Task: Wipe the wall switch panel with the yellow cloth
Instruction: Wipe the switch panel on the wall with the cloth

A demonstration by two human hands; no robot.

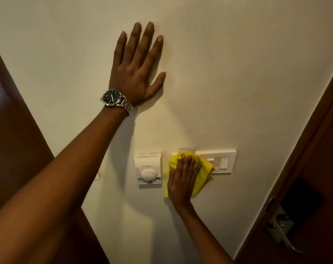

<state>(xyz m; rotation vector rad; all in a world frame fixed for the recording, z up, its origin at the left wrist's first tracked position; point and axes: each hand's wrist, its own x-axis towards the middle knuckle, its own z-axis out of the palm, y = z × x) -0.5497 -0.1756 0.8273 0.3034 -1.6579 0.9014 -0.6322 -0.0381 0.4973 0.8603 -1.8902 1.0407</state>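
Right grip (pixel 182 180): flat, fingers together, pressing yellow cloth (pixel 201 174) onto the switch panel's (pixel 221 161) left end.
Left grip (pixel 138 69): spread on wall (pixel 238 73).

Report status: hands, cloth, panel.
Left hand flat on wall, empty. Right hand pressing yellow cloth on switch panel, left part covered. Thermostat beside, untouched.

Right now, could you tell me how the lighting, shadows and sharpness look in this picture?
Head view: warm, dim light; the left hand casts a soft shadow on the wall; wide-angle bending tilts the door; the yellow cloth and switch panel are slightly soft.
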